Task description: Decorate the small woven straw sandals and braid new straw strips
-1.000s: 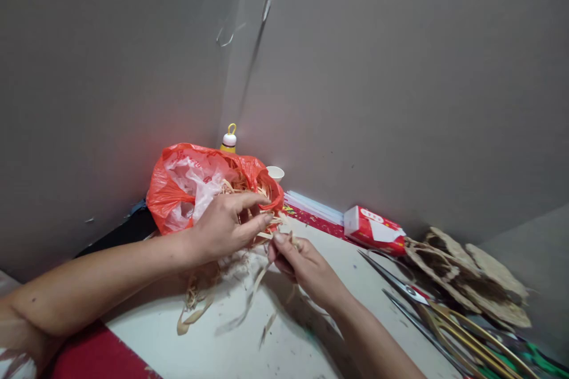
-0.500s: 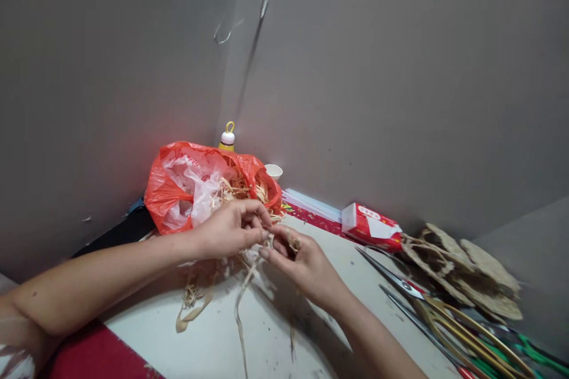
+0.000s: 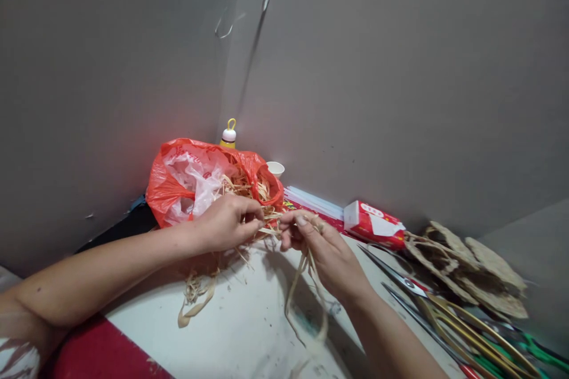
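Pinching pale, ribbon-like fibre strips (image 3: 304,260) between thumb and fingers, the right hand (image 3: 331,251) has pulled back a little to the right from where both hands nearly met half a second ago. The strips now hang below it in long, loose loops over the off-white bench (image 3: 235,320), and a small gap has opened between the hands. For the work in hand, that seems to put the hanging lengths mainly in the right hand's keeping.

The left hand (image 3: 231,222) is close by, thumb and forefinger drawn near each other at the mouth of the crinkled red plastic bag (image 3: 165,189) — its grip is narrow, but I cannot tell whether a strand sits between the fingertips. More fibre spills from the bag beside crumpled white plastic (image 3: 207,189), and a curled tan scrap (image 3: 191,312) lies on the bench in front.

Behind the bag are a yellow bottle with a white cap (image 3: 228,136) and a small white bowl (image 3: 275,169). To the right, a red and white cardboard box (image 3: 376,226) lies near rough brown husk pieces (image 3: 471,275) and long scissors with gold-coloured handles (image 3: 478,334), which neither hand touches.
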The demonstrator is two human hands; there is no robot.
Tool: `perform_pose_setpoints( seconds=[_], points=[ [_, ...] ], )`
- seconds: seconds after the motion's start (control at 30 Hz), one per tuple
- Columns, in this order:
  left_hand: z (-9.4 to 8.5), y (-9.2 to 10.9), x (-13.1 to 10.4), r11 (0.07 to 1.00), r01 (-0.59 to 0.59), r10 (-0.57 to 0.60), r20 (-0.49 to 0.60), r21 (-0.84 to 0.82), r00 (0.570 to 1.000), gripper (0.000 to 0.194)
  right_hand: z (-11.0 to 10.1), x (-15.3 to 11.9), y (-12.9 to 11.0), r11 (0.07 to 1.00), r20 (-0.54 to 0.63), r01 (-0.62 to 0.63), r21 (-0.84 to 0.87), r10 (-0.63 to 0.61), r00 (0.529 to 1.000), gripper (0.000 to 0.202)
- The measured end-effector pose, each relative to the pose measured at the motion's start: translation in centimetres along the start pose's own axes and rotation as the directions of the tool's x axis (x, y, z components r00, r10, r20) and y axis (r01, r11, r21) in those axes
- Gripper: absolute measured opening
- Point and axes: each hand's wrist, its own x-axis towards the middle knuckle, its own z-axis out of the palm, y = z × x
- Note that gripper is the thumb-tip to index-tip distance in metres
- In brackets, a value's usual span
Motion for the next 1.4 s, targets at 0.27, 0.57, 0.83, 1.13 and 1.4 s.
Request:
perform_pose_setpoints(
  seconds=[0.27,0.57,0.83,1.13,1.4],
  points=[
    [2.2,-1.8,-0.2,0.849,-0.032,0.009,0.047,0.528,0.999,0.023,-0.1,0.1,-0.1,0.97,-0.044,-0.151,0.192,0.162,0.986,0.032],
    [1.8,-2.4,0.0,0.877,-0.027,0.04,-0.016,0.479,0.999,0.018,0.1,0.5,0.6,0.958,-0.074,-0.149,0.245,0.172,0.982,0.035],
    [2.1,-3.0,0.0,0.946,0.057,-0.019,-0.118,0.32,0.993,0.014,0.9,0.7,2.0,0.966,-0.258,-0.173,0.193,0.22,0.941,0.037],
    [2.5,-2.5,-0.4,0.966,0.004,0.017,-0.08,0.26,0.997,0.012,2.0,1.1,3.2,0.969,-0.335,-0.121,0.217,0.191,0.923,0.039],
    [1.7,-3.1,-0.1,0.966,0.089,-0.079,-0.05,0.241,0.996,0.016,-0.9,1.4,1.0,0.945,-0.626,0.24,0.22,-0.052,0.778,0.032]
  ],
)
